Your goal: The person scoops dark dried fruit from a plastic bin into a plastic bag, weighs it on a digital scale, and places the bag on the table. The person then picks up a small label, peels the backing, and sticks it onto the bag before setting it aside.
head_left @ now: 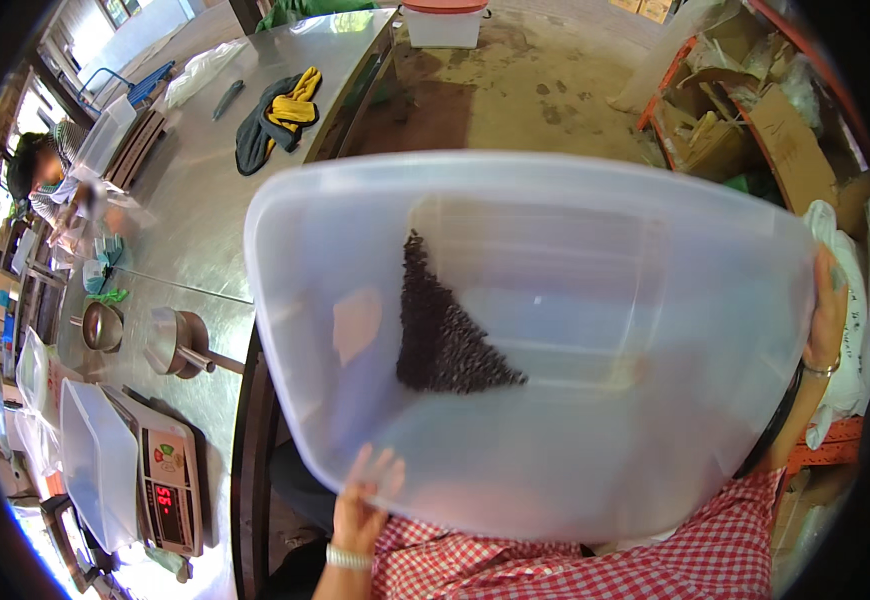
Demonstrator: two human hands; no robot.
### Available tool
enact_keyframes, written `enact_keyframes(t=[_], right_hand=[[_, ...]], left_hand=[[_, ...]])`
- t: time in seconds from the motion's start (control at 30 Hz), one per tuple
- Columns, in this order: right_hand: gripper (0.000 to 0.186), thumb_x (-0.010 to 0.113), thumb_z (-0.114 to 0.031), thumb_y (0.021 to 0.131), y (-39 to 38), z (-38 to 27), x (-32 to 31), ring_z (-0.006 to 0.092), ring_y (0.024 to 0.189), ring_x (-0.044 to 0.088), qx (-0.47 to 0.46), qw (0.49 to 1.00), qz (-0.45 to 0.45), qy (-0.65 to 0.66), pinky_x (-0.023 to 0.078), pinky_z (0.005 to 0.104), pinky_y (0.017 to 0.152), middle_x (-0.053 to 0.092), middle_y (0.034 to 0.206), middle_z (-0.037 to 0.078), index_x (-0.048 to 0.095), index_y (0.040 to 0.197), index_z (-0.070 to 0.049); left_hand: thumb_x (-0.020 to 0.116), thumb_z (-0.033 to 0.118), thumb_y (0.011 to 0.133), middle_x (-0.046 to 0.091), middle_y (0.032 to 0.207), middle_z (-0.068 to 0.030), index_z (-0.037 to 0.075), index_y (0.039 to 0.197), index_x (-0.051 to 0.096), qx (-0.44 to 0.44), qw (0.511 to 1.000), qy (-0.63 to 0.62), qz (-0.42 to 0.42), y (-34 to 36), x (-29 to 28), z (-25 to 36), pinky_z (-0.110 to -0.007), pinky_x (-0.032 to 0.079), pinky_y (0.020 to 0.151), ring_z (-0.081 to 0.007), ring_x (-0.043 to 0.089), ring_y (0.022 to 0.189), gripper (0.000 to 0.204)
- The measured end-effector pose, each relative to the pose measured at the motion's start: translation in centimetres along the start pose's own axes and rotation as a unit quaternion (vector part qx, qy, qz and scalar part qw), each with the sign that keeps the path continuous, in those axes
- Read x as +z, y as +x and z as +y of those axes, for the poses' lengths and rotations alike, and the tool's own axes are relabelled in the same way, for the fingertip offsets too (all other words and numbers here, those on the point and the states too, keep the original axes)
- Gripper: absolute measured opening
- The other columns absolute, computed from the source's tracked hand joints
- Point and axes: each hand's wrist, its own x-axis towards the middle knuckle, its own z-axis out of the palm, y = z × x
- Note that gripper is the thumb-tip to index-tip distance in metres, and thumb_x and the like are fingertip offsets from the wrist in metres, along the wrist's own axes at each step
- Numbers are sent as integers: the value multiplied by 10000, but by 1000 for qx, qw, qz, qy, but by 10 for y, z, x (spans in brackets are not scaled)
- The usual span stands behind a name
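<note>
A large translucent plastic tub [575,450] hangs tilted in front of me. Small dark granules [445,345], like beans or seeds, are heaped in its left corner; I cannot tell their exact kind. At the tub's right end my right hand [827,315] grips the side near the rim, with a bracelet at the wrist. My left hand [360,505] supports the near left corner from outside, its fingers blurred through the clear wall. Both hands hold the tub between them.
Left of me runs a steel table [195,240] with a digital scale [170,480], a metal pan [167,340], a metal bowl [102,325] and grey-yellow gloves [280,115]. A person [50,175] works across it. Orange shelving [680,85] with cardboard stands at right, near a white sack [850,330].
</note>
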Motion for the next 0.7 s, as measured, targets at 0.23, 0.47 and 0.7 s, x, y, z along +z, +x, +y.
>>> enact_keyframes(t=[0.23,0.47,0.7], right_hand=[[342,415,-268,950,-30,-107,4,137,993,493,-153,988,-19,-33,360,260,887,549,1068,68,524,1115,12],[339,457,-331,921,-7,-105,10,109,912,467,-209,963,71,-153,347,238,812,541,974,36,541,1035,-23],[287,559,-348,877,47,-62,63,42,635,447,-148,985,8,-84,369,193,584,525,727,-52,570,799,-71]], left_hand=[[487,-46,642,378,1316,-243,41,1345,307,-36,994,9,-105,63,10,-10,-428,461,916,-407,417,1174,730],[490,-10,658,393,1312,-213,40,1311,358,-41,988,-15,-146,65,20,-3,-372,432,953,-358,435,1166,668],[470,-9,652,446,1248,-234,2,1265,390,-24,996,-28,-76,67,7,0,-407,437,947,-383,473,1121,618]])
